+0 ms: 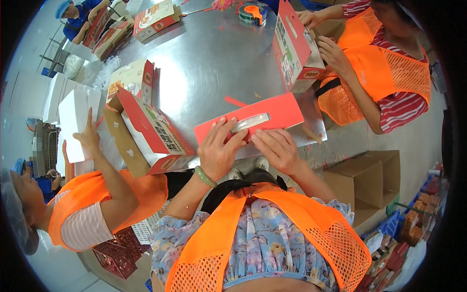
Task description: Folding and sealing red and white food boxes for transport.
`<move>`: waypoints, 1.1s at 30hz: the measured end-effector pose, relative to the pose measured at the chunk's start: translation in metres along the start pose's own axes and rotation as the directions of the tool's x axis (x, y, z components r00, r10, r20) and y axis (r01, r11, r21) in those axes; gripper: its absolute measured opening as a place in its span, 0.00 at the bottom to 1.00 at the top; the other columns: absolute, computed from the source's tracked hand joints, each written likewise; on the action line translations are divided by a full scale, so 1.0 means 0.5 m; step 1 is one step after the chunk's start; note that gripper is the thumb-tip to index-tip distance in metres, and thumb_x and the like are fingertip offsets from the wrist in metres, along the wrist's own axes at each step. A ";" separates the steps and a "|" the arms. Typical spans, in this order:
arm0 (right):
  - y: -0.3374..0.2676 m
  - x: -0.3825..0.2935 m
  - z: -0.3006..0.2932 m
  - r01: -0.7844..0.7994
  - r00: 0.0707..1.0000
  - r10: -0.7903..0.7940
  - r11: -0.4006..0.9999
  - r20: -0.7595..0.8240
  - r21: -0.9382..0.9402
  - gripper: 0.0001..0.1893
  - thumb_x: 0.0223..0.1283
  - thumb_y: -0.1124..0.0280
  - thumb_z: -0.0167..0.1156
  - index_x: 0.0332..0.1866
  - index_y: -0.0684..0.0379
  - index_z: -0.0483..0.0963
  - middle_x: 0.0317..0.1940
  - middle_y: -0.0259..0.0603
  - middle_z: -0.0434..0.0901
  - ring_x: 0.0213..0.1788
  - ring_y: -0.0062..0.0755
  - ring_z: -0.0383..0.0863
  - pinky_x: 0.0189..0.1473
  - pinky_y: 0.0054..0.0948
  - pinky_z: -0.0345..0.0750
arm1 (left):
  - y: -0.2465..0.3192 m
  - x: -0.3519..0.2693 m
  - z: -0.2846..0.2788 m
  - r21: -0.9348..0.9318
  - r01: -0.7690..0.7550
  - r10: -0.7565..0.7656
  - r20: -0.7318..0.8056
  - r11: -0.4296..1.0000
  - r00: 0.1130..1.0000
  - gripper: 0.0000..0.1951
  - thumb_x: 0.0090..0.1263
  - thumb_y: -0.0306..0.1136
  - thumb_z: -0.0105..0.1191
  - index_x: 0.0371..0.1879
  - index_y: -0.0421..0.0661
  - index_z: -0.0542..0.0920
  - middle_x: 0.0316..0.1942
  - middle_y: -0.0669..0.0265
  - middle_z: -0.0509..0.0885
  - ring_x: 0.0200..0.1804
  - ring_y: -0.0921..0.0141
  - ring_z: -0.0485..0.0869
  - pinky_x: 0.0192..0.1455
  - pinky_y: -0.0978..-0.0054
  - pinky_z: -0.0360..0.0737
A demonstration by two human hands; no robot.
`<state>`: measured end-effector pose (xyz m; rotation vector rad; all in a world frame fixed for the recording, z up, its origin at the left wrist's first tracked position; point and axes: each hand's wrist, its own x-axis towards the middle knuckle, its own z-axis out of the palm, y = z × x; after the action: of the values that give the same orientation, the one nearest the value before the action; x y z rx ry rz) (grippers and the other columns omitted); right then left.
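In front of me at the steel table's near edge stands a red cardboard carton [284, 106], its top facing up. A clear plastic carry handle [255, 121] lies along the middle of that top. My left hand [219, 148], with a green bangle at the wrist, spreads its fingers over the carton's left part, thumb and forefinger at the handle's left end. My right hand [279, 150] has its fingertips bunched on the near side of the top, just below the handle. Both hands hide part of the carton's near edge.
An open printed carton [153, 127] stands at left beside a co-worker lifting a white foam box [78, 124]. Across the steel table [215, 54] lie tape rolls [252, 15]. At right another co-worker handles a carton [292, 54]. A brown cardboard box [365, 182] sits on the floor.
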<state>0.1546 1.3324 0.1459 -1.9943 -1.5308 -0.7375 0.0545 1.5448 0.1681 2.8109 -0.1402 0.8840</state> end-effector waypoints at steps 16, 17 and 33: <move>-0.015 -0.014 0.013 -0.009 1.000 0.009 0.999 0.011 0.039 0.20 0.55 0.77 0.65 0.56 0.65 0.83 0.56 0.42 0.85 0.57 0.42 0.84 0.65 0.46 0.83 | 0.000 -0.001 -0.018 -0.194 0.113 -0.103 0.060 0.974 0.993 0.26 0.57 0.48 0.74 0.54 0.53 0.89 0.60 0.62 0.87 0.65 0.54 0.86 0.66 0.58 0.85; -0.015 -0.016 0.016 -0.010 1.000 0.010 0.999 0.014 0.036 0.20 0.55 0.77 0.65 0.56 0.65 0.83 0.56 0.42 0.85 0.57 0.42 0.84 0.65 0.46 0.83 | 0.001 -0.001 -0.017 -0.196 0.106 -0.096 0.059 0.975 0.994 0.26 0.56 0.48 0.74 0.54 0.53 0.89 0.60 0.62 0.87 0.65 0.54 0.86 0.66 0.58 0.85; 0.072 0.119 -0.011 -0.140 0.941 0.154 0.988 0.302 -0.067 0.46 0.50 0.50 0.77 0.76 0.52 0.68 0.66 0.47 0.72 0.70 0.53 0.69 0.74 0.53 0.63 | 0.031 -0.016 0.034 0.053 0.053 -0.051 -0.041 0.997 0.998 0.21 0.65 0.46 0.69 0.53 0.49 0.87 0.59 0.59 0.85 0.66 0.50 0.83 0.71 0.52 0.79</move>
<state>0.2017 1.3616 0.1885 -2.3131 -1.5199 -0.4179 0.0551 1.5263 0.1521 2.8304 -0.0377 0.9452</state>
